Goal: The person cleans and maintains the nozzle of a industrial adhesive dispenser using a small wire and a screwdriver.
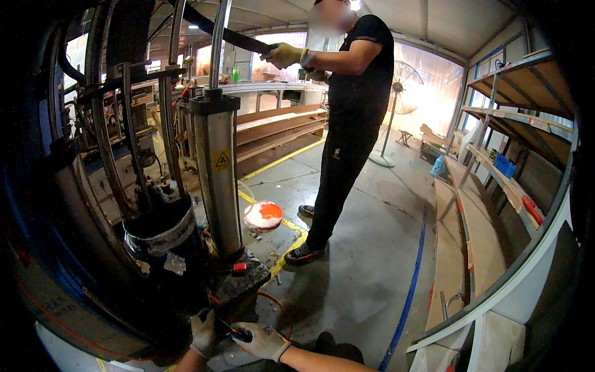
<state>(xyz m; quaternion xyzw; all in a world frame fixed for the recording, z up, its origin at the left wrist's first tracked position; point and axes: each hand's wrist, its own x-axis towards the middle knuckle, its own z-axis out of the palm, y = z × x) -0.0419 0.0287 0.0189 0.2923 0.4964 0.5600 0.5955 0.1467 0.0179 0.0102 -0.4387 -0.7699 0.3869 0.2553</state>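
At the lower edge, my gloved left hand (203, 333) is beside the dark base of a machine, its fingers curled round something too dark to make out. My gloved right hand (261, 341) lies just to its right, fingers closed on a thin dark piece with a bit of red on it; its kind cannot be told. A thin orange-red hose (286, 308) loops up behind the right hand to the base. Above stands a thick grey cylinder column (218, 186) with a yellow warning label. A red cap-like piece (240, 268) sits at its foot.
A messy black bucket (160, 232) stands under the machine's rods. Ahead, a co-worker (353, 111) in dark clothes grips a thick black hose (245, 41). A red-and-white round lid (263, 215) lies on the floor. Wooden shelves (477, 229) line the right; a fan (396, 93) stands behind.
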